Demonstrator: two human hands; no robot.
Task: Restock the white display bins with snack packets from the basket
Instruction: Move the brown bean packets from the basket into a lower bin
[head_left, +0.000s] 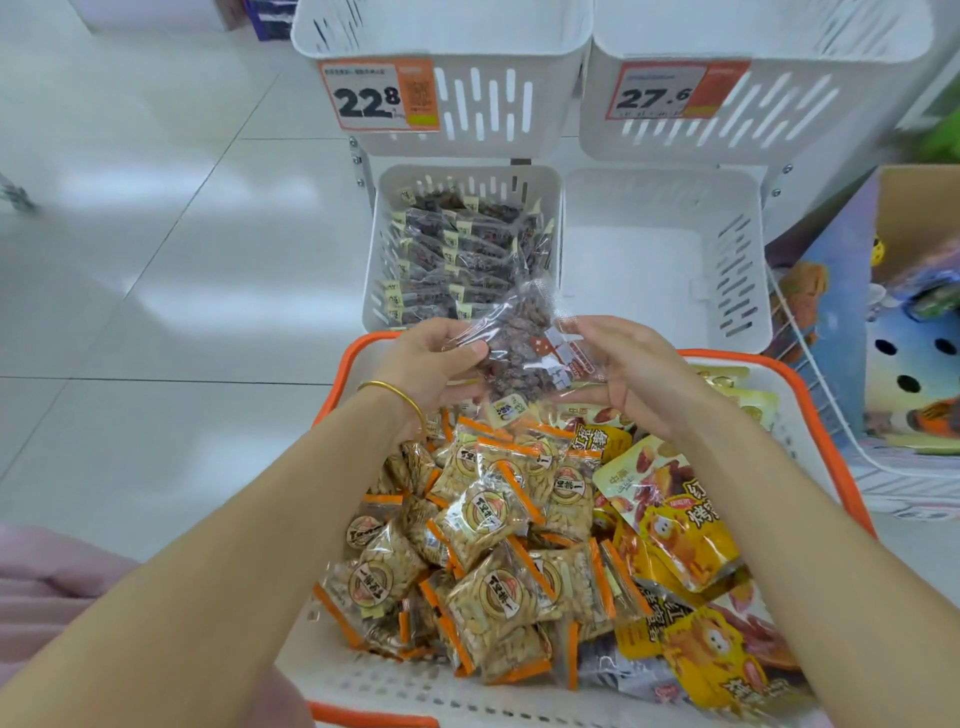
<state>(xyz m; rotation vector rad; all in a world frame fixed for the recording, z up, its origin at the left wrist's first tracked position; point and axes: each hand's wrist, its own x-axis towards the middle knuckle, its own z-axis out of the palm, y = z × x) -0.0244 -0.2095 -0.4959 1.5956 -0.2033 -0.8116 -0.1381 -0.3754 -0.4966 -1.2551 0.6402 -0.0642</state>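
Above far rim of orange basket, left hand and right hand pinch opposite edges of the clear dark-snack packet, long axis aimed at the part-filled lower-left bin just beyond the basket, equally near both grips.

Head camera looks down, close over basket.

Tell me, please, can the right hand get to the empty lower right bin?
Probably yes: the lower right bin stands open-topped just beyond the right hand, nothing between, though that hand holds the clear packet.
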